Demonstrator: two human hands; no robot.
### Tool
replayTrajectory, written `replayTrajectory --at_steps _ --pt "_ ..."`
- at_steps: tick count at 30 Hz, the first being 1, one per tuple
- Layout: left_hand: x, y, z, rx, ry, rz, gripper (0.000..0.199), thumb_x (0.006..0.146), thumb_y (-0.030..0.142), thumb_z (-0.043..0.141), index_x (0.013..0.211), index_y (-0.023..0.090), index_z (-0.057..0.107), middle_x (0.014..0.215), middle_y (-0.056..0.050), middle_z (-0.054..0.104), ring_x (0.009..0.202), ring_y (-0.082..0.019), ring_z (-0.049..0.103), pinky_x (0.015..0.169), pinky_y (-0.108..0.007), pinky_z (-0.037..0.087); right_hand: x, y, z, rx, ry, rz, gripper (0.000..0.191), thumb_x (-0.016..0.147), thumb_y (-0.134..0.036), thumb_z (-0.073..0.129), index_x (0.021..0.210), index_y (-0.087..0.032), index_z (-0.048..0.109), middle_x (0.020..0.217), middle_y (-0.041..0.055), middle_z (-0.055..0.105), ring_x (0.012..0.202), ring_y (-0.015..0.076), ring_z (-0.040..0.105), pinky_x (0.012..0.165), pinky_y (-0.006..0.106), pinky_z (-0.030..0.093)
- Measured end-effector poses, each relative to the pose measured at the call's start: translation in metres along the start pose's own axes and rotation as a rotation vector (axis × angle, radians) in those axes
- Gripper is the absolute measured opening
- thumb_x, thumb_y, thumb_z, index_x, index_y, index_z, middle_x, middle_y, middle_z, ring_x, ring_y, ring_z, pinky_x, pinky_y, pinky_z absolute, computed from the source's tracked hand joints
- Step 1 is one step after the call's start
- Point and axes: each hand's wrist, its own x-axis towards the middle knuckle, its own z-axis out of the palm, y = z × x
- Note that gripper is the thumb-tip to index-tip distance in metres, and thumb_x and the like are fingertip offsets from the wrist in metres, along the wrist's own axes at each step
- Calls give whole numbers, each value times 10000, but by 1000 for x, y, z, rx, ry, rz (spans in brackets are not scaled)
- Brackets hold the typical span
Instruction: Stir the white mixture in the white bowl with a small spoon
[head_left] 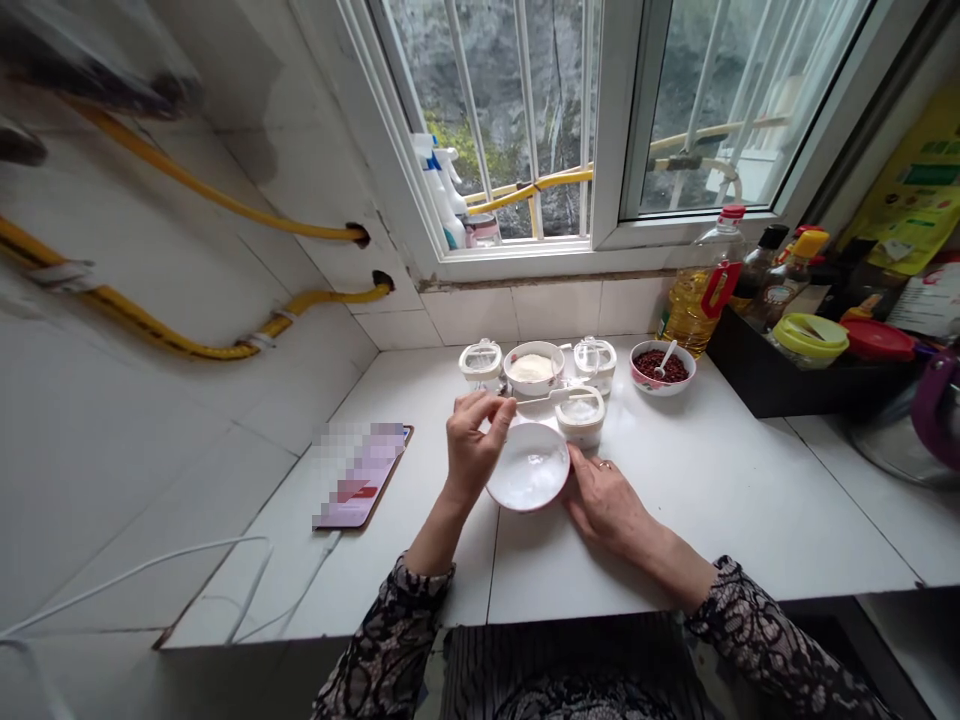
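My left hand (480, 435) is closed in a pinch above the left rim of a white bowl (531, 470). From its fingertips a thin white spoon (534, 402) reaches right, toward a small white-rimmed seasoning jar (581, 412) with white contents. My right hand (607, 500), with a ring on one finger, grips the right side of the bowl. Some white material seems to lie in the bowl, with a bright glare on it. Behind stand a bowl of pale powder (534, 366) and two more seasoning jars, one left (481, 362) and one right (595, 362).
A bowl of dark red beans (661, 368) with a white spoon stands back right, near an oil bottle (694, 290). A black box (780, 375) holds several bottles and tubs. To the left lies a phone (364, 475) with a white cable (315, 575). A kettle (911, 430) sits far right.
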Motion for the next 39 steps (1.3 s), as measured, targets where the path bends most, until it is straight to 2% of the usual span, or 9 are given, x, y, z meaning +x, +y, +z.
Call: replayTrajectory --at_steps 2,5,8,15,26,33,39 --pt "1 -6 -9 -85 -86 -150 321 915 332 566 619 209 567 609 16 569 625 -156 531 688 -292 424 0 0 0 -6 4 -8 736 852 -164 507 1494 -31 173 1122 191 648 954 303 608 835 439 528" --pt "1 -16 -19 -144 -260 -258 322 859 364 586 580 205 570 603 12 568 614 -151 522 642 -272 422 0 1 0 -17 31 -22 744 852 -163 512 1496 -15 170 1124 198 647 954 300 606 826 432 528" --pt "-1 -25 -24 -130 -369 -285 305 834 375 593 589 196 624 677 -9 603 659 -153 551 644 -267 420 0 1 0 -20 46 -31 763 855 -162 518 1510 -27 150 1107 186 653 937 290 607 829 426 530" --pt "-12 -28 -17 -21 -505 -303 275 838 336 602 612 195 664 742 -20 623 703 -162 572 671 -285 427 0 1 -3 -21 30 -35 766 850 -160 533 1501 -24 154 1130 199 652 944 303 605 838 439 531" --pt "-13 -28 -21 -128 -491 -390 313 819 399 606 597 188 673 753 -26 598 717 -160 566 652 -268 429 0 1 -3 -22 37 -35 768 866 -168 524 1521 -38 142 1123 186 644 926 285 598 815 426 528" --pt "-13 -26 -20 -113 -522 -365 295 813 379 608 595 195 681 751 -28 612 726 -166 566 670 -275 428 0 0 -4 -2 26 -30 775 864 -162 496 1522 -72 96 1133 192 647 931 304 609 818 442 528" --pt "-12 -33 -22 -192 -470 -471 328 770 430 635 541 196 651 709 -20 602 688 -162 552 664 -278 438 0 1 -4 0 23 -31 803 852 -158 514 1524 -74 83 1158 196 644 947 307 608 837 445 530"
